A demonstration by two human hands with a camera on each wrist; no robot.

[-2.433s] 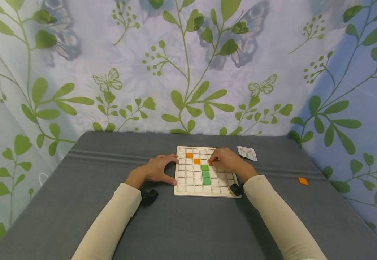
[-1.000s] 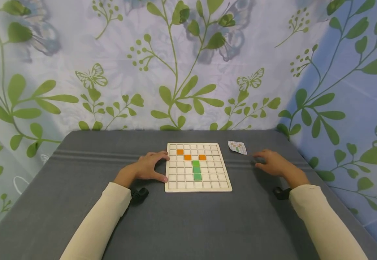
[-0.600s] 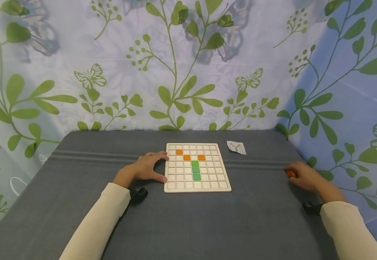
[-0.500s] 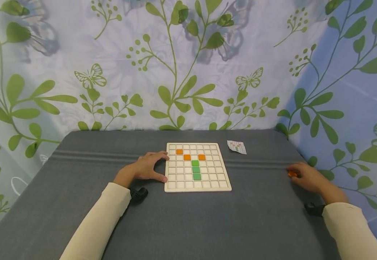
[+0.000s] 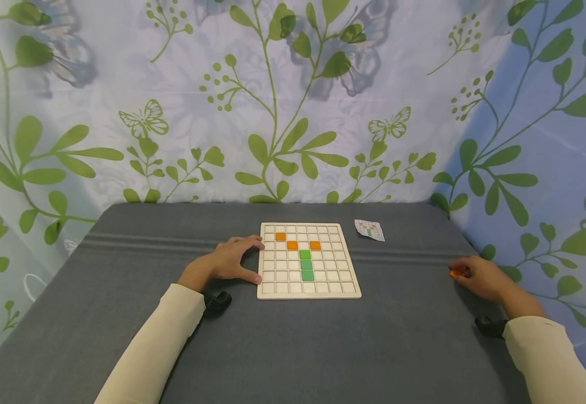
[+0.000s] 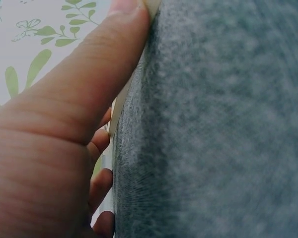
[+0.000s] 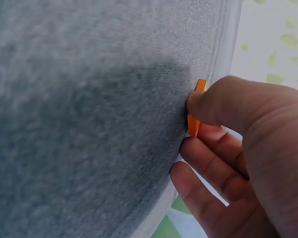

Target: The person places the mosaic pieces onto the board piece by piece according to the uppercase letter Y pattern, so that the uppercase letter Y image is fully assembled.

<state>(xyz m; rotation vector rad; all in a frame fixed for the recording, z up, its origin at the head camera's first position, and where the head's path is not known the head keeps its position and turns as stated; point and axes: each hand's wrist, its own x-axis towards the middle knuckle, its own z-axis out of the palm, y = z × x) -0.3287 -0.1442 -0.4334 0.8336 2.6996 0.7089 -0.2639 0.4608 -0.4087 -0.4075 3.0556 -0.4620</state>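
A pale wooden grid board (image 5: 309, 297) lies on the grey table with several square tiles set in its cells. Orange tiles (image 5: 292, 245) sit in the upper rows, and a short column of green tiles (image 5: 306, 264) runs down the middle. My left hand (image 5: 229, 261) touches the board's left edge, thumb and fingers spread apart. In the left wrist view the thumb (image 6: 89, 74) presses against the board's side. Far to the right, my right hand (image 5: 482, 279) pinches an orange tile (image 7: 193, 126) between thumb and fingers, low at the table surface.
A small slip of paper (image 5: 369, 229) printed with a coloured grid lies behind the board to the right. The grey table (image 5: 364, 348) ends at a leaf-patterned curtain (image 5: 197, 129) at the back and right. A dark wrist device (image 5: 217, 303) sits under each wrist.
My right hand has left an orange tile on the board, moved right across the table and taken hold of the loose orange tile there. My left hand stays at the board's edge.
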